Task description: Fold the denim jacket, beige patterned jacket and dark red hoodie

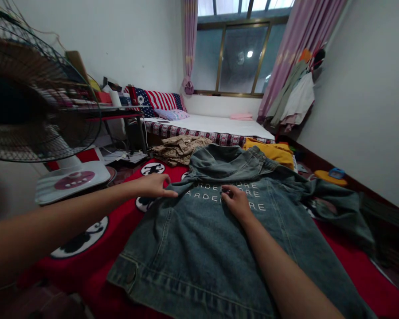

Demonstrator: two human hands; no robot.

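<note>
While over jkt (209, 248), R hand (236, 202) curled

Faded blue-grey denim jacket (213, 243), lettered in white; red fabric cover (119, 227) with black-and-white roundels (83, 241); plain yellow cloth (275, 155).

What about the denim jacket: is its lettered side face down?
No, the white lettering on the denim jacket faces up beside the right hand.

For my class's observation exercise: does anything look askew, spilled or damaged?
The denim jacket lies unevenly: one sleeve trails out to the right, with no matching sleeve spread on the left. Behind it, a brown garment is bunched up. I see no spill or damage.
</note>
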